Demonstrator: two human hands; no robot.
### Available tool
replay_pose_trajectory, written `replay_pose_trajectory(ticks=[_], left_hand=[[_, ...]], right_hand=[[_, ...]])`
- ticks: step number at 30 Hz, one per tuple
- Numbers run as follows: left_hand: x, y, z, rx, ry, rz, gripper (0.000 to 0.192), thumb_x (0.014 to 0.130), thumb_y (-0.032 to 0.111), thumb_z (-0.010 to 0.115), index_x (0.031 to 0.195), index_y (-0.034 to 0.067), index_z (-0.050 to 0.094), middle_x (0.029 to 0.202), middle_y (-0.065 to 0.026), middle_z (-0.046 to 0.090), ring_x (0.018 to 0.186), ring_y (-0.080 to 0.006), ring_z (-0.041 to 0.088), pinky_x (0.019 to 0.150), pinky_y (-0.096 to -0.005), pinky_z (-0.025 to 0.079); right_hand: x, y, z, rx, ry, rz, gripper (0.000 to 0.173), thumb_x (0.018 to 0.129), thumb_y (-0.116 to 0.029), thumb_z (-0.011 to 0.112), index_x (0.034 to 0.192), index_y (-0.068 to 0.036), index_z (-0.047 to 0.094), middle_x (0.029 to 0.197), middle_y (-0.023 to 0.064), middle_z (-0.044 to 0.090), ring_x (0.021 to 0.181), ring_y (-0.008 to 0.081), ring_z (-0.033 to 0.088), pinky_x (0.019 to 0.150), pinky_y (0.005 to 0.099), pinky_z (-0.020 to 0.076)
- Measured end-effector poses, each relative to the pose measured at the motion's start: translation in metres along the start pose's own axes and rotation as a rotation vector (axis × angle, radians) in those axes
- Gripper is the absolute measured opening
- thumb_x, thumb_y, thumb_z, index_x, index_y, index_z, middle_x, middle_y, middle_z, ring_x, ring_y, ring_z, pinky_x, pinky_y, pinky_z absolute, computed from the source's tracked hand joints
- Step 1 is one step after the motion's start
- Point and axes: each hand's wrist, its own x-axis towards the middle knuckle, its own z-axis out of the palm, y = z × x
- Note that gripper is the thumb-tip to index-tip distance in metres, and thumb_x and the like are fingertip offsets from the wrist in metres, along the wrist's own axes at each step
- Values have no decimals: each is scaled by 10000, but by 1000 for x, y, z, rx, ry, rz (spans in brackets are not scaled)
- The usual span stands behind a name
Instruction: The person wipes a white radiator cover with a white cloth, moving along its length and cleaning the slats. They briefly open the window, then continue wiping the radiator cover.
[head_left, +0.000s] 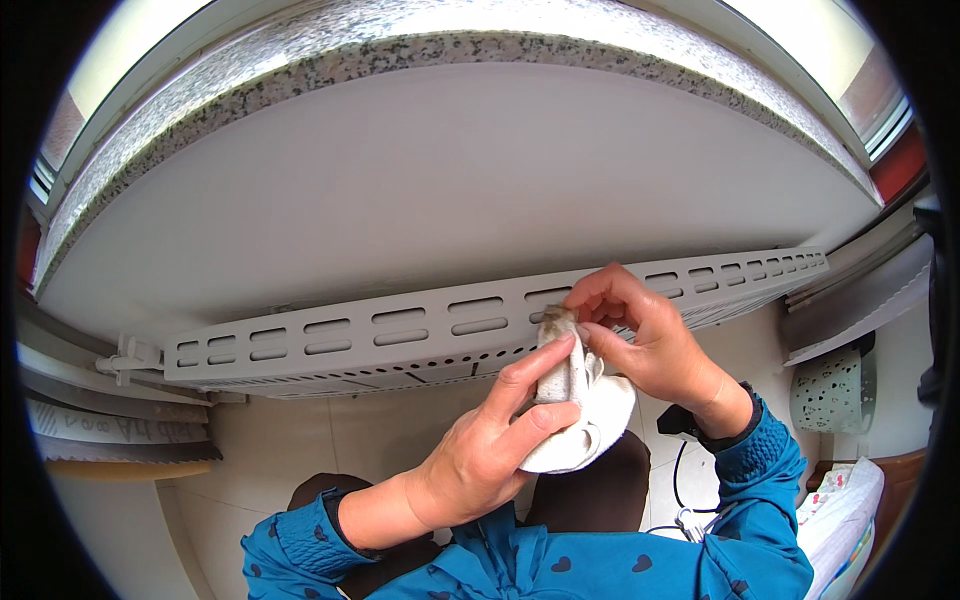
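A white cloth (600, 420) with a dirty grey-brown end hangs between my hands, in front of a white radiator cover (420, 322) with rows of oval slots. My left hand (499, 431) grips the folded cloth from the left, thumb and forefinger on its front. Higher up, the thumb and fingers of my right hand (637, 330) pinch the cloth beside its soiled end. That end lies over the radiator's slotted top in the picture; whether it touches the metal I cannot tell.
A speckled granite windowsill (480, 49) curves above the white wall. A radiator valve (131, 360) sits at the far left. Gathered curtains (120, 420) hang at both sides. On the right are a speckled bin (829, 390), a cable (679, 480) and a white bag (844, 510).
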Motion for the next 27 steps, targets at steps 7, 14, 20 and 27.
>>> replay_pose_trajectory(ticks=[7, 14, 20, 27], left_hand=[[3, -6, -6, 113, -19, -4, 534, 706, -152, 759, 1194, 47, 671, 1590, -283, 425, 1335, -501, 577, 1011, -493, 597], [11, -5, -5, 171, -13, 0, 524, 697, -145, 771, 1178, 37, 667, 1570, -276, 437, 1329, -496, 576, 1001, -483, 597], [16, -9, 0, 165, -1, 2, 507, 720, -116, 802, 1182, 32, 655, 1567, -274, 436, 1345, -503, 562, 1011, -491, 596], [15, -8, 4, 107, 22, -52, 504, 732, -136, 781, 1187, 33, 649, 1577, -276, 418, 1347, -514, 557, 1012, -492, 600]], right_hand=[[1, -7, -9, -225, -18, 44, 313, 933, 73, 641, 1230, -27, 663, 1041, 81, 656, 897, 167, 675, 831, 331, 579], [6, -2, -1, -473, 83, -196, 266, 918, 53, 656, 1146, -66, 722, 1048, 160, 652, 836, 369, 699, 720, 434, 579], [8, 2, -3, -566, 59, -211, 309, 882, 62, 675, 1152, -80, 727, 1013, 158, 622, 815, 382, 693, 683, 467, 572], [13, 1, -4, -592, 31, -234, 365, 846, 77, 674, 1164, -92, 734, 992, 160, 604, 796, 373, 684, 673, 468, 569]])
